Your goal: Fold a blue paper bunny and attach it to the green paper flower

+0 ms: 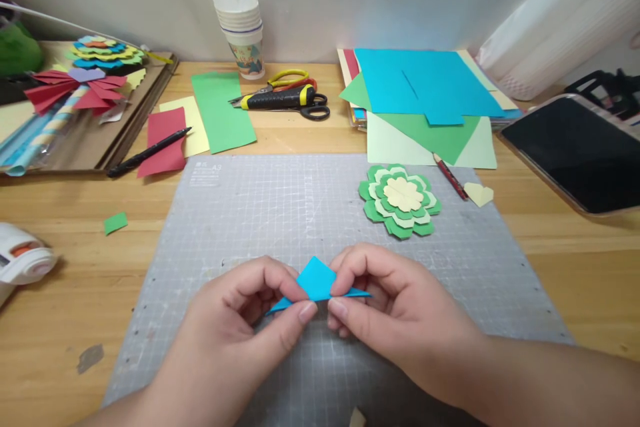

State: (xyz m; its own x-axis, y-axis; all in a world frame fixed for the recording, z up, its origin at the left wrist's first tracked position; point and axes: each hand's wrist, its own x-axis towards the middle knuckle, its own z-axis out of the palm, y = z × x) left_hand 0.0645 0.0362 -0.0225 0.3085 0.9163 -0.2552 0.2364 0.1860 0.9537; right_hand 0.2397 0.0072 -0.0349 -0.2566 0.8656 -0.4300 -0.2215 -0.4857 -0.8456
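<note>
With the fingers of my left hand [235, 320] and right hand [405, 303], I pinch the folded blue paper [317, 278] over the grey mat's [280, 213] near middle. Uneven pressure from either side could skew its crease.

The grey cutting mat [270, 213] bears "A3" at its far left corner, beside illegible print.

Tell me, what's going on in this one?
A person's left hand and right hand are pinching a small folded blue paper between them, over a gray cutting mat. A layered green-and-cream paper flower lies on the mat beyond the right hand. At the back right, a larger blue sheet tops a paper stack.
</note>
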